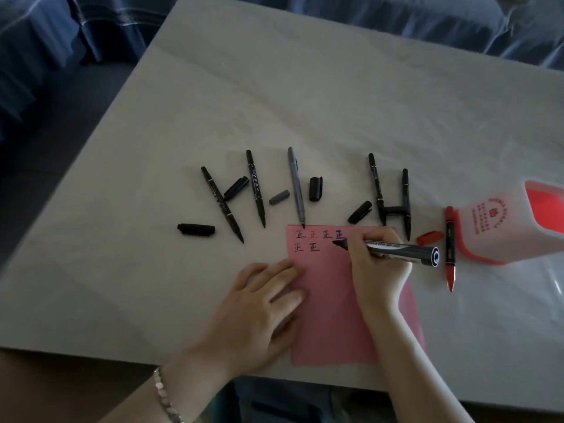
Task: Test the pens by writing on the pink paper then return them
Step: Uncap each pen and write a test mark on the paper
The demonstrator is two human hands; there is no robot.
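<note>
the pink paper (332,300) is pressed flat at its left edge by the left hand (262,303), fingers spread wide, on the counter (305,102); a thick black marker (399,251) is held in the right hand (375,270), its tip touching the paper beside six written characters; a red marker (450,248) lies to the right, next to a tipped white pen holder (500,227); farther off, uncapped black pens, a grey pen (295,186) and loose caps are spread apart.

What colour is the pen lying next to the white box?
Red; the pen shows best in the head view.
</note>
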